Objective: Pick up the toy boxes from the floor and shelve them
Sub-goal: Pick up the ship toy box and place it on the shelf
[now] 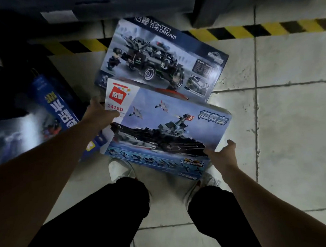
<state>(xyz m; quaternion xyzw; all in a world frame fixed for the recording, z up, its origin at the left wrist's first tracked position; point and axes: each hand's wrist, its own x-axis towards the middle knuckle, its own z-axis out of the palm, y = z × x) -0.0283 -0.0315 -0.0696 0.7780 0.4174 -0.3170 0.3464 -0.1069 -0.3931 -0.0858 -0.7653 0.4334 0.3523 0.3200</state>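
While the left grip (100, 112) pinches the carrier box (168, 134), the right grip (219, 154) cups its corner, curl unclear; lift level, clearing the truck box (161, 57).

Both arms extended down. Left grip (99, 111) pinches ship box (169, 126) edge; right grip (221, 154) fingers hidden beneath, thumb raised.

The left hand (100, 112) grips the aircraft carrier box (168, 130) at its left edge. The right hand (222, 154) touches its lower right corner.
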